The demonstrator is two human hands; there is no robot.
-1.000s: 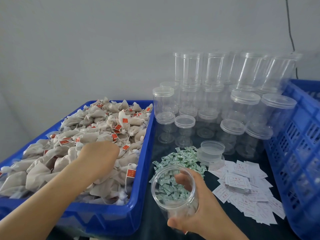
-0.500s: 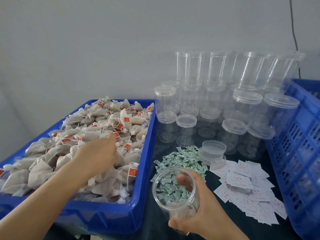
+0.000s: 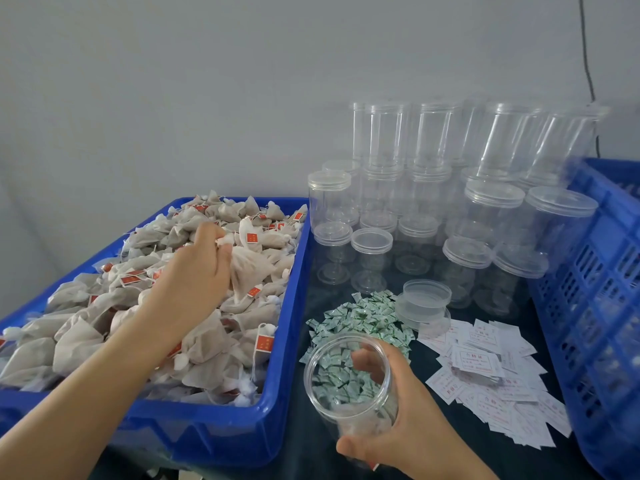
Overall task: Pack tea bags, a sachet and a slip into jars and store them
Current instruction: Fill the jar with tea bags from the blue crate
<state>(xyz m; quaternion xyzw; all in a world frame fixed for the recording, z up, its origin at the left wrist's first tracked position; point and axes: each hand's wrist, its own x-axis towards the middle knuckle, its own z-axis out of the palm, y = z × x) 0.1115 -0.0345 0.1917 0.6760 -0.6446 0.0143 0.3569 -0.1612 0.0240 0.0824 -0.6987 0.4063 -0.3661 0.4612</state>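
A blue tray (image 3: pixel 287 344) on the left is heaped with beige tea bags carrying red tags. My left hand (image 3: pixel 194 275) is raised over the heap and grips a tea bag (image 3: pixel 252 268) that hangs from its fingers. My right hand (image 3: pixel 391 414) holds an open clear jar (image 3: pixel 349 382), tilted toward me, low in the middle. Behind the jar lies a pile of green-and-white sachets (image 3: pixel 363 313). White paper slips (image 3: pixel 491 375) with red print are spread to the right of it.
Several clear lidded jars (image 3: pixel 485 237) stand stacked at the back against the grey wall. A few loose lids (image 3: pixel 424 299) are piled by the sachets. A blue slotted crate (image 3: pixel 595 306) borders the right side. The tabletop is dark.
My left hand has risen out of the heap and moved back and right, lifting a tea bag. The right hand and jar have stayed nearly still.
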